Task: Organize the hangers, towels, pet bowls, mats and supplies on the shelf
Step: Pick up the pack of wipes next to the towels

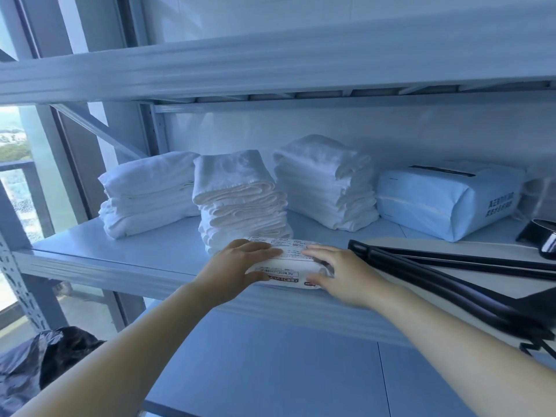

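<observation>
A white packet of wipes (293, 260) with printed labels lies at the front edge of the middle shelf (144, 251). My left hand (237, 269) grips its left end, fingers over the top and thumb under the front. My right hand (340, 273) grips its right end the same way. Right behind the packet stands the middle of three stacks of folded white towels (240, 200), with another stack to the left (147, 194) and one to the right (325, 182). Black hangers (445, 272) lie on the shelf to the right of my right hand.
A pale blue wrapped pack (445, 197) sits at the back right. A black glossy object (541, 236) is at the right edge. A lower shelf (270, 371) spreads below. A black plastic bag (39, 362) lies at the lower left, by the window.
</observation>
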Available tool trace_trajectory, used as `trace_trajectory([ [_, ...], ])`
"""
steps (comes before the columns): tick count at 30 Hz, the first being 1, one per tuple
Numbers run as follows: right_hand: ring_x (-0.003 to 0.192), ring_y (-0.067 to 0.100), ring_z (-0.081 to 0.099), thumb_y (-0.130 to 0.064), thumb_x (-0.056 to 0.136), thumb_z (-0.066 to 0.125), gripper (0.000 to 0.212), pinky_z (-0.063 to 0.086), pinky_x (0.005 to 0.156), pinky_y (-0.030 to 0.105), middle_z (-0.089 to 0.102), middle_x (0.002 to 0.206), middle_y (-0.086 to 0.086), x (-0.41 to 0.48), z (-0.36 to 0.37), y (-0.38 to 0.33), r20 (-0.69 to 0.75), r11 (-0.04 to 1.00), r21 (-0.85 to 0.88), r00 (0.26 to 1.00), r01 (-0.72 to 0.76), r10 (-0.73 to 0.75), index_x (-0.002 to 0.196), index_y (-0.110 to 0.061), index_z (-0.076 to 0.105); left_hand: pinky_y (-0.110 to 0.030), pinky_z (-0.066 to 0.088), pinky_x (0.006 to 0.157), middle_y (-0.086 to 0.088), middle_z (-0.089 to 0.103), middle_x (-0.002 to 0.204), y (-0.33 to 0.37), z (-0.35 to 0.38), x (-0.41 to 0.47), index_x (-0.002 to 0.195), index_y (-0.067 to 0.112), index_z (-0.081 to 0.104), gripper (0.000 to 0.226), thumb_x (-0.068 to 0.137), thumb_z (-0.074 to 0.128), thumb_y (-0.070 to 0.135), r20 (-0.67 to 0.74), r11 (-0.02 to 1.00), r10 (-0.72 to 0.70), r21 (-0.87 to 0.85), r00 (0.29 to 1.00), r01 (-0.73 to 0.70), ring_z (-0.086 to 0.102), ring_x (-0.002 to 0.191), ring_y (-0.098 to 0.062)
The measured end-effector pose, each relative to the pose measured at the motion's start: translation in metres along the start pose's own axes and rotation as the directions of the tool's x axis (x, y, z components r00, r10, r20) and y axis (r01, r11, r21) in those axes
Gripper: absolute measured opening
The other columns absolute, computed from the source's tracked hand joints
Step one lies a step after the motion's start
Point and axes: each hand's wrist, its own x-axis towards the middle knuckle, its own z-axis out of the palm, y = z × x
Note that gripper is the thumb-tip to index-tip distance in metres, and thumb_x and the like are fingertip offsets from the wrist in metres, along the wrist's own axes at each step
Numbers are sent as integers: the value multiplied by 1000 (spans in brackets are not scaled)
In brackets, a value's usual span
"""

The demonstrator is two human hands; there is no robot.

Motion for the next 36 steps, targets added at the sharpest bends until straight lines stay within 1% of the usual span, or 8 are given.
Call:
trace_trajectory([
  [5,116,3,48,-30,91,57,39,35,88,10,54,127,-16,1,-8,-3,-18,994,84,997,-74,76,130,-30,52,-35,38,101,20,38,141,1,-9,1,138,48,30,57,84,31,66,4,1000,29,-7,1000,-29,33,130,-8],
  [10,97,5,57,-27,91,57,23,41,79,15,64,103,-15,6,-19,-7,1,988,121,995,-100,101,113,-33,61,-31,41,96,19,38,139,7,-10,0,140,45,28,67,83,62,47,-32,999,33,40,999,-32,36,127,-7],
  [13,99,6,58,-28,91,56,18,44,88,26,65,103,-16,9,-26,-9,-19,986,134,994,-104,107,106,-36,62,-28,39,96,20,40,139,10,-21,2,139,47,28,58,89,56,42,-41,999,37,20,998,-36,38,126,-7],
  [20,96,0,56,-31,92,55,17,42,81,14,65,104,-14,10,-41,-9,-269,987,137,956,-85,119,105,-28,66,-33,48,86,18,50,123,14,-32,15,123,44,52,52,81,29,65,-105,993,-12,-120,994,0,51,110,-7],
  [23,112,9,53,-36,90,57,25,41,95,24,61,117,-12,9,-31,-7,-253,999,-7,967,-37,34,111,-25,64,-29,45,85,12,47,126,17,-24,21,124,40,55,36,92,41,50,-174,992,-77,-111,982,58,48,114,-12],
  [28,125,12,37,-33,92,55,36,26,96,16,45,133,-10,8,-19,-8,-285,991,-134,958,4,-42,126,-21,55,-27,42,78,6,48,132,23,-15,16,120,35,60,30,94,45,41,-328,999,-49,-38,943,38,47,119,-18],
  [31,116,14,43,-29,92,56,31,28,90,17,52,125,-9,12,-17,-10,-312,995,-102,949,0,-32,122,-20,58,-26,42,82,8,47,132,23,-13,12,127,38,52,49,89,29,57,-297,997,-45,-71,954,25,43,121,-15],
  [36,105,18,52,-30,93,54,24,36,82,22,58,116,-1,27,-21,-14,-309,996,-33,949,-79,65,111,-17,64,-32,42,99,11,29,147,22,-11,12,142,39,27,58,90,52,45,-222,998,-42,-55,974,31,22,135,-11],
])
